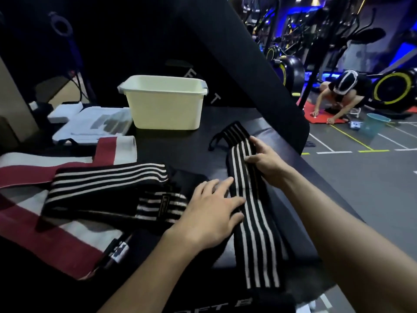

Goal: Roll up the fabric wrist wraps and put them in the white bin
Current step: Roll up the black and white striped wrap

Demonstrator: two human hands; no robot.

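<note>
Gym machines and blue light fill the background on the right, where a person (343, 91) crouches over a red mat (316, 114) on the floor, near a teal basket (375, 125). Nearer, a black padded surface (180, 145) carries everything; its right edge runs diagonally from the far right down toward the camera, and beyond it lies grey floor with painted lines.

One black wrist wrap with white stripes (252, 213) lies stretched lengthwise close to that right edge, its far end carrying a thin black loop (214, 141). The right hand (266, 159) grips the wrap's far part, fingers curled over its right side and thumb across the stripes. The left hand (214, 208) rests flat on the wrap's middle with fingers straight and spread, pressing it down. The two hands are apart along the strip.

Left of the left hand lie more striped black wraps (108, 188), partly overlapping, on top of wider red and white bands (45, 222) that reach the near-left edge of the surface. The white bin (164, 105) stands upright at the far side, well apart from both hands, with bare black surface between it and the held wrap. Just left of the bin sit clear plastic packets (94, 125).
</note>
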